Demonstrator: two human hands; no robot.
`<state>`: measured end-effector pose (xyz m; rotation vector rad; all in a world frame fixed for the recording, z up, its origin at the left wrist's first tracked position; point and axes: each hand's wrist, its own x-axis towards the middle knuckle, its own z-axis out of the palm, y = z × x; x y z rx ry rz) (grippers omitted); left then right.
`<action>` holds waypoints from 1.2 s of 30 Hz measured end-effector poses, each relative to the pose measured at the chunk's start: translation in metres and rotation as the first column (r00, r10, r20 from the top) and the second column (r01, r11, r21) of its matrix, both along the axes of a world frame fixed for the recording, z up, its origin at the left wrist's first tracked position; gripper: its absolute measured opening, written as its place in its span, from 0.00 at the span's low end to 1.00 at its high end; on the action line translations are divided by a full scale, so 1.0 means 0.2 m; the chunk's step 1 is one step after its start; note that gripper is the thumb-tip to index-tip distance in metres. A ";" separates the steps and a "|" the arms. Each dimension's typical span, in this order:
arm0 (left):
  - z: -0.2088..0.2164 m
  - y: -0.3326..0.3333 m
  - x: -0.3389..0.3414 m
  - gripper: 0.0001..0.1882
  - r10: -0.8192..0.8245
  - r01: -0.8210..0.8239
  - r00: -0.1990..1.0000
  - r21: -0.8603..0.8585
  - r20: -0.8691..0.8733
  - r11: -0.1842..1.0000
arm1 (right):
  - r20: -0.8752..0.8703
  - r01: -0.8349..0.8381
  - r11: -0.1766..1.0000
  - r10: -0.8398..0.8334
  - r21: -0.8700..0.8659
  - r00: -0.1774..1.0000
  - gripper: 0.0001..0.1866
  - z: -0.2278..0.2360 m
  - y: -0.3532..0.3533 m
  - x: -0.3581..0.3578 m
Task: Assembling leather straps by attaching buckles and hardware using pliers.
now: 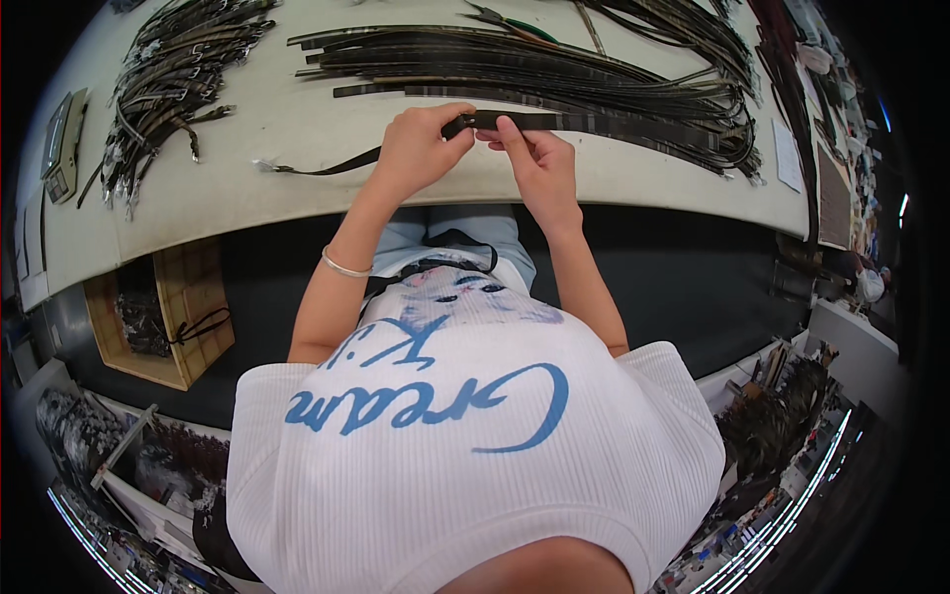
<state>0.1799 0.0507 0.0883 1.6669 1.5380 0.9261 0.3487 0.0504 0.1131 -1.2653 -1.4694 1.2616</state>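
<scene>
Both hands hold one dark belt point(594, 124) above the near part of the table. My left hand point(421, 148) pinches it, thumb against forefinger, beside a small metal piece that shows between the hands. My right hand point(539, 163) grips the strap a little to the right, with the thumb on top. From the left hand a narrow length of the belt runs left across the table to a shiny tip, too small to make out. Rightward, the strap stretches toward a long bundle of dark belts point(515, 69) that lies beyond my hands.
A heap of belts with silvery buckles point(173, 89) covers the far left. Green-handled pliers point(524, 28) lie behind the bundle. A grey device point(64, 148) stands at the left edge, a white paper point(787, 155) at the right. Below the table is a wooden crate point(203, 297).
</scene>
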 end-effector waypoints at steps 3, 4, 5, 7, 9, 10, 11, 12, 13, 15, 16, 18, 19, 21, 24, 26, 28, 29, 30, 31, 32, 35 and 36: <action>0.00 0.01 -0.01 0.16 -0.032 0.032 0.998 -0.001 -0.050 0.999 | -0.009 -0.001 1.000 0.001 0.008 1.000 0.15 -0.02 0.00 0.00; 0.00 0.01 -0.01 0.16 -0.036 0.034 0.998 -0.033 -0.057 0.999 | 0.048 -0.007 0.999 0.005 0.044 0.999 0.14 -0.01 0.00 0.01; 0.01 0.01 -0.01 0.16 -0.042 0.038 0.997 -0.065 -0.062 0.997 | 0.105 -0.014 0.997 0.005 0.080 0.994 0.13 0.00 -0.01 0.01; 0.01 0.02 -0.01 0.17 -0.043 0.035 0.995 -0.086 -0.090 0.996 | 0.143 -0.020 0.991 0.001 0.129 0.990 0.12 0.00 -0.01 0.00; 0.02 0.02 0.00 0.17 -0.045 0.032 0.992 -0.107 -0.117 0.994 | 0.180 -0.027 0.984 -0.006 0.177 0.984 0.12 -0.01 -0.01 0.00; 0.03 0.03 0.01 0.18 -0.048 0.036 0.989 -0.092 -0.137 0.995 | 0.188 -0.014 0.978 -0.026 0.206 0.982 0.12 -0.02 -0.01 0.00; 0.03 0.02 0.01 0.18 -0.051 0.039 0.986 -0.076 -0.158 0.996 | 0.194 -0.002 0.972 -0.045 0.234 0.980 0.12 -0.02 0.00 0.00; 0.03 0.02 0.02 0.18 -0.051 0.039 0.986 -0.077 -0.158 0.996 | 0.194 -0.002 0.972 -0.045 0.234 0.980 0.12 -0.02 0.00 0.00; 0.04 0.02 0.03 0.18 -0.041 0.028 0.982 -0.073 -0.185 0.997 | 0.203 0.001 0.975 -0.047 0.222 0.978 0.12 0.00 0.01 0.00; 0.04 0.02 0.04 0.18 -0.031 0.017 0.976 -0.069 -0.214 0.997 | 0.211 0.004 0.978 -0.050 0.210 0.976 0.12 0.00 0.02 0.00; 0.04 0.02 0.04 0.18 -0.029 0.013 0.976 -0.073 -0.218 0.997 | 0.191 0.004 0.967 -0.054 0.255 0.980 0.11 -0.02 0.02 0.00; 0.04 0.02 0.04 0.18 -0.025 0.008 0.975 -0.078 -0.222 0.997 | 0.170 0.003 0.954 -0.056 0.299 0.984 0.11 -0.03 0.02 0.00; 0.04 0.03 0.04 0.18 -0.031 0.009 0.973 -0.095 -0.229 0.995 | 0.175 -0.002 0.944 -0.059 0.330 0.983 0.11 -0.04 0.01 -0.01; 0.05 0.03 0.04 0.18 -0.033 0.007 0.971 -0.113 -0.236 0.994 | 0.178 -0.008 0.933 -0.060 0.360 0.982 0.11 -0.05 0.01 -0.01; 0.08 0.04 0.05 0.18 -0.038 0.009 0.969 -0.117 -0.243 0.993 | 0.216 -0.004 0.930 -0.081 0.367 0.973 0.11 -0.04 0.01 -0.01; 0.08 0.05 0.06 0.17 -0.055 0.019 0.953 -0.123 -0.297 0.992 | 0.356 -0.091 0.921 -0.055 0.380 0.933 0.09 -0.02 0.01 -0.01; 0.08 0.05 0.07 0.17 -0.049 0.020 0.948 -0.094 -0.314 0.995 | 0.289 -0.095 0.835 -0.079 0.542 0.954 0.07 -0.03 0.04 -0.03; 0.07 0.05 0.07 0.17 -0.037 0.017 0.943 -0.065 -0.331 0.998 | 0.218 -0.091 0.721 -0.085 0.686 0.972 0.06 -0.04 0.05 -0.04; 0.06 0.05 0.07 0.17 -0.037 0.016 0.943 -0.065 -0.332 0.998 | 0.217 -0.090 0.721 -0.085 0.687 0.973 0.06 -0.03 0.04 -0.04; 0.04 0.05 0.07 0.16 -0.022 0.016 0.937 -0.020 -0.349 1.000 | 0.285 -0.146 0.737 -0.066 0.660 0.956 0.08 -0.02 0.02 -0.04; 0.03 0.05 0.07 0.16 -0.007 0.017 0.931 0.025 -0.365 1.000 | 0.352 -0.199 0.752 -0.047 0.628 0.935 0.10 -0.01 0.01 -0.04; 0.01 0.05 0.07 0.15 0.000 0.009 0.926 0.020 -0.376 1.000 | 0.421 -0.279 0.712 -0.025 0.644 0.907 0.13 0.02 0.00 -0.04; 0.02 0.05 0.07 0.15 -0.001 0.010 0.926 0.020 -0.377 1.000 | 0.407 -0.240 0.734 -0.055 0.636 0.912 0.11 0.03 0.00 -0.05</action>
